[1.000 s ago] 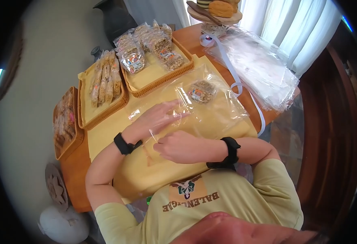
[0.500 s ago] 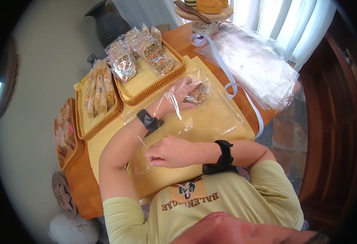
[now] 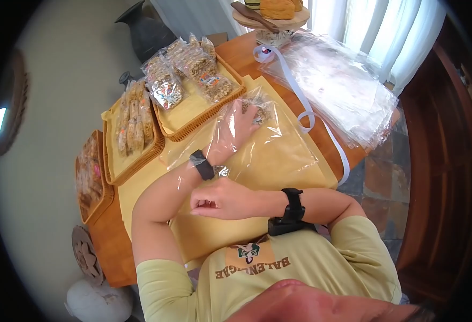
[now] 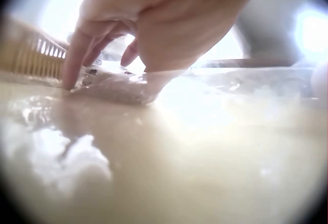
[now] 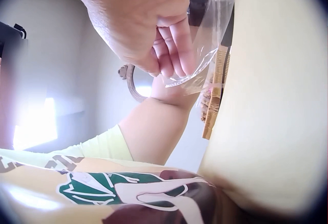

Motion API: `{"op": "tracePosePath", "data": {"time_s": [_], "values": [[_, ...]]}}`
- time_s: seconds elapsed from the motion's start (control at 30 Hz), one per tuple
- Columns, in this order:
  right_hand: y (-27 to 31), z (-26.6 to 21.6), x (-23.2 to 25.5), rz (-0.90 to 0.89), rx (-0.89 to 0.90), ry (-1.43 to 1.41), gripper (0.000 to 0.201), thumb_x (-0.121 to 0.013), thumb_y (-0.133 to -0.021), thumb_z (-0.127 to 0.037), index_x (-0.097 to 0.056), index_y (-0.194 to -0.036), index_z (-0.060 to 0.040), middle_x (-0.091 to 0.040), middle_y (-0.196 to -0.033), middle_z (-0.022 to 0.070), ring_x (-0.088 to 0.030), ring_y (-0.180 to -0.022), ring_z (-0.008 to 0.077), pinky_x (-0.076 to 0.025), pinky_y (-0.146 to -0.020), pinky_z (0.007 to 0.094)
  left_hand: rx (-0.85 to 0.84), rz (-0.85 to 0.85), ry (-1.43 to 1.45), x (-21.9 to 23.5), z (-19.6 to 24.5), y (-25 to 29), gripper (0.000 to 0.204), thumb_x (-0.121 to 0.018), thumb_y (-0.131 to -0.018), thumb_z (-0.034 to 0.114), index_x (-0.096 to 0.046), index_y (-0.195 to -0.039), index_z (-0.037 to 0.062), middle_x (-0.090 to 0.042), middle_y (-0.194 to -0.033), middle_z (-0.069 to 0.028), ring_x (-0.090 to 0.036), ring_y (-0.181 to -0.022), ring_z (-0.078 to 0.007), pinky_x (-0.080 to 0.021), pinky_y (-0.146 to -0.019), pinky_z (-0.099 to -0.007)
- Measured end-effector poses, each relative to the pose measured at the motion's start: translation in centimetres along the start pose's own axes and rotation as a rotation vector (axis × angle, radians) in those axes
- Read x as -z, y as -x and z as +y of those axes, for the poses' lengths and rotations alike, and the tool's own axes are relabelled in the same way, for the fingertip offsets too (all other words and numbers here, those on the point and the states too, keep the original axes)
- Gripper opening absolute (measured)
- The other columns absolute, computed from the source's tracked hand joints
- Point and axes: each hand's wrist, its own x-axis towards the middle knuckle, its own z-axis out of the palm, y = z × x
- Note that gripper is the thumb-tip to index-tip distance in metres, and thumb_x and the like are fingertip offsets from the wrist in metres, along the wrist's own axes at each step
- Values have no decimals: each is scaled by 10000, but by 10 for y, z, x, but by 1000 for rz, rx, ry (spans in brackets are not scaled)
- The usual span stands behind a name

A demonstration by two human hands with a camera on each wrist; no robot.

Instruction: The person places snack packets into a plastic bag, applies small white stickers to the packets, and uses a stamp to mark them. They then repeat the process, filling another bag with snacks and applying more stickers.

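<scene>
A large clear plastic bag (image 3: 284, 153) lies on the yellow cloth, its film over my left hand (image 3: 235, 129) and wristband. At the bag's far end, that hand grips a small clear packet of brown, grainy snacks (image 3: 261, 110), largely covered by the fingers. The left wrist view shows fingers (image 4: 74, 65) bent down around the packet (image 4: 120, 86). Closer to my body, the right hand (image 3: 222, 199) has its fingers curled. In the right wrist view its fingertips (image 5: 182, 67) pinch the bag's edge (image 5: 197, 70).
Wicker trays hold more packets: one at the back (image 3: 204, 119), one beside it (image 3: 134, 166), and one at the left edge (image 3: 99, 206). A stack of clear bags (image 3: 338, 86) sits at the right with a white ribbon (image 3: 300, 91) alongside. Behind them stands a wooden cake stand (image 3: 271, 24).
My left hand has reached forward inside the film to the packet, and its fingers have come down around it. The right hand stays near my body at the bag's near edge.
</scene>
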Motion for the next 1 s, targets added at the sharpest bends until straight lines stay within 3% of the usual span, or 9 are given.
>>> {"op": "tracePosePath", "data": {"time_s": [0.23,0.3,0.37,0.43,0.5,0.67,0.73,0.8,1.0], "values": [[-1,-3,4,11,7,71,103,-625,-787,-139,-550,-797,-69,-586,-653,49,-590,-556,165,-467,-508,268,2,-140,58,14,-10,3,426,-654,-738,163,-488,-1118,67,-431,-1125,-206,-490,-1004,-347,-436,-824,-378],[0,-3,3,36,2,122,96,-626,-784,-145,-553,-793,-82,-586,-651,41,-587,-557,165,-465,-502,275,-20,-315,288,35,-20,30,450,-588,-808,169,-433,-1212,46,-470,-1081,-179,-493,-1002,-276,-435,-799,-349],[1,-2,3,33,17,136,89,-620,-782,-140,-550,-791,-87,-581,-647,37,-583,-555,170,-460,-497,282,305,-327,1244,58,-23,68,510,-558,-845,183,-364,-1296,45,-398,-1272,-156,-495,-1067,-225,-431,-834,-311],[2,-1,3,39,28,152,82,-615,-780,-136,-547,-789,-91,-576,-642,34,-579,-554,175,-455,-493,290,388,-602,1122,85,-54,106,462,-563,-847,180,-426,-1266,41,-439,-1290,-110,-511,-1084,-207,-417,-877,-298],[1,-3,2,-13,54,198,70,-594,-781,-127,-532,-784,-95,-564,-637,30,-568,-546,189,-444,-486,305,83,-940,358,155,-44,98,351,-563,-852,174,-533,-1162,13,-602,-1067,-70,-590,-942,-186,-460,-814,-284],[2,-1,-3,-43,47,204,62,-575,-786,-121,-517,-790,-101,-563,-646,22,-563,-541,195,-437,-481,308,215,-528,855,225,-35,80,266,-547,-854,149,-578,-1056,-21,-656,-830,-76,-628,-717,-145,-502,-640,-261],[2,1,-3,-60,42,201,61,-574,-786,-119,-517,-793,-102,-566,-654,20,-564,-542,194,-438,-479,309,308,-409,761,204,-39,36,263,-544,-841,146,-574,-1059,0,-650,-812,-102,-628,-709,-176,-498,-643,-283],[2,2,-1,-85,30,257,63,-572,-789,-133,-515,-804,-109,-571,-648,23,-564,-528,203,-438,-472,316,82,-169,154,155,-55,-4,263,-561,-804,167,-585,-1041,53,-642,-801,-122,-627,-734,-255,-496,-663,-339],[6,4,5,-179,24,399,119,-574,-803,-210,-491,-826,-128,-581,-634,48,-563,-499,249,-432,-440,348,73,-359,-112,41,-105,-73,517,-629,-749,257,-457,-1201,75,-576,-1025,-189,-558,-959,-325,-441,-808,-378]]}}
